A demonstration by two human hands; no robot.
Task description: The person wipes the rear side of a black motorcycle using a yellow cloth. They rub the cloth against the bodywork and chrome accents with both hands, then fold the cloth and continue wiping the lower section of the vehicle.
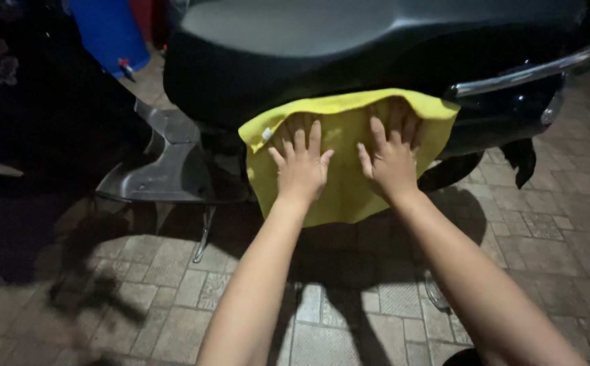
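Yellow cloth (339,190) spread on scooter side panel (241,88) below seat (349,27); left hand (302,166) and right hand (390,163) flat, fingers splayed, pressing it; best kept even, overlapping strokes.

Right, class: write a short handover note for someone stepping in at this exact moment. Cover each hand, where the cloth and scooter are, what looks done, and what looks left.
Left hand: open, fingers spread, palm flat on the yellow cloth.
Right hand: open, flat on the same cloth, beside the left.
Cloth: spread against the dark side panel of the scooter, just under the seat; its lower edge hangs free.
Scooter: parked on the paved ground, chrome rear rail at right, footboard at left.
Done: cloth is unfolded and pressed on the panel.
Left: the pictures do not show how much of the bodywork has been wiped; it is too dark to judge.
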